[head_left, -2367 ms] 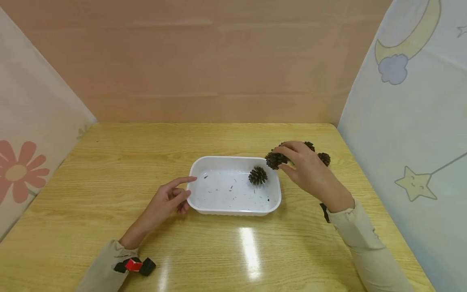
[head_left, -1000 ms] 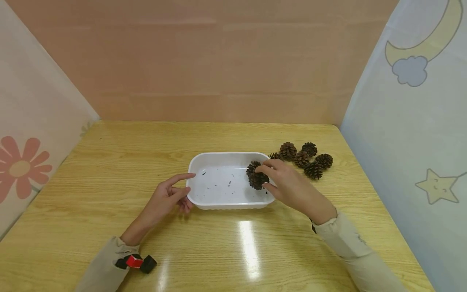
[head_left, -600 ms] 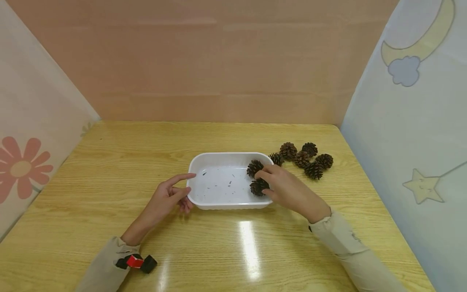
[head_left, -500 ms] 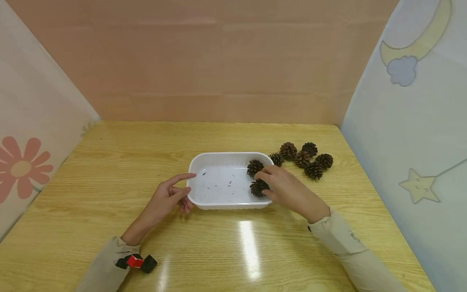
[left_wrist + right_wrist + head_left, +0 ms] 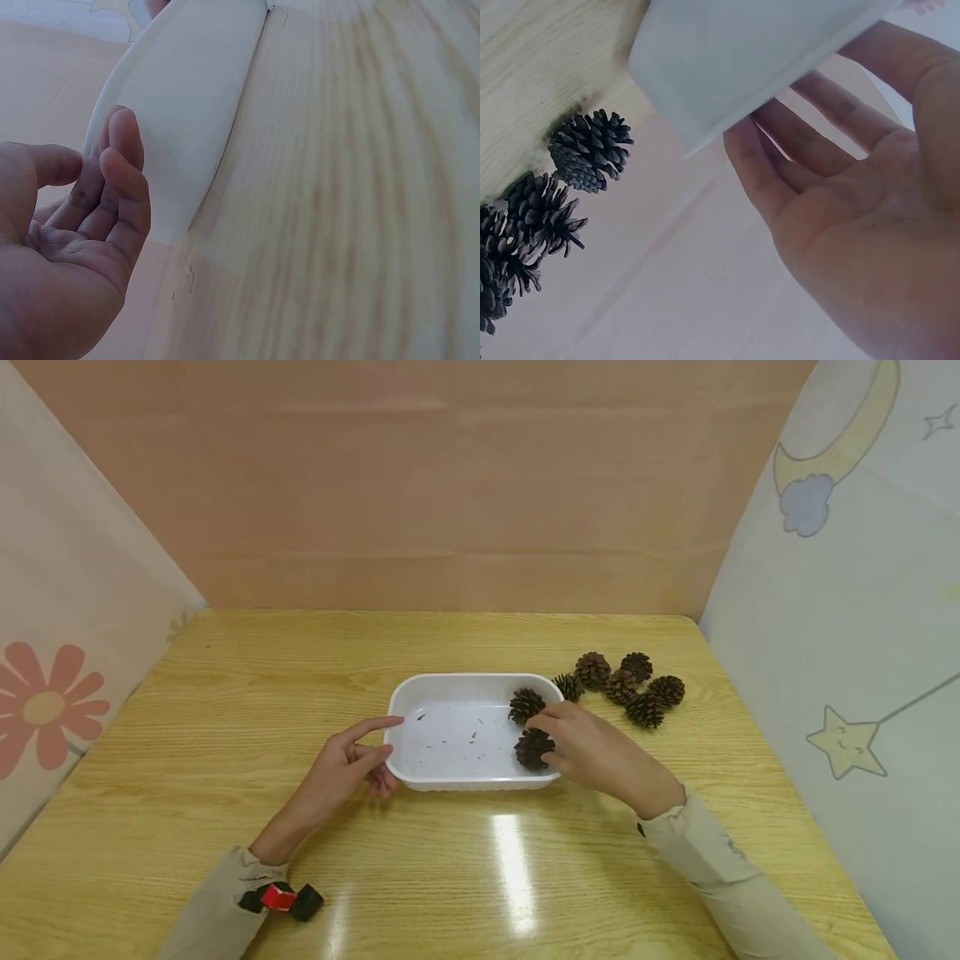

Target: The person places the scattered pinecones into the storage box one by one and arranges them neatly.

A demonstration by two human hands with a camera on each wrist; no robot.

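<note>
A white tray (image 5: 450,783) stands mid-table with bits of dark debris on its floor. My left hand (image 5: 348,760) holds its left rim, thumb and index fingertips at the edge; in the left wrist view the other fingers curl against the outer wall (image 5: 187,97). My right hand (image 5: 588,747) reaches over the right rim and grips a brown pine cone (image 5: 531,750) low in the tray, fingertips on its right side. Another pine cone (image 5: 526,706) lies just behind it. In the right wrist view the tray wall (image 5: 742,60) hides those fingertips and the gripped cone.
Several loose pine cones (image 5: 645,710) lie in a cluster on the table right of the tray, the closest cone (image 5: 568,687) at its back right corner. Patterned white sheets (image 5: 840,610) flank the table (image 5: 300,652), with a plain tan backdrop (image 5: 450,485) behind.
My right hand has brought a pine cone from the cluster over the right rim and down into the tray, in front of the other cone. The left hand stays at the left rim.
</note>
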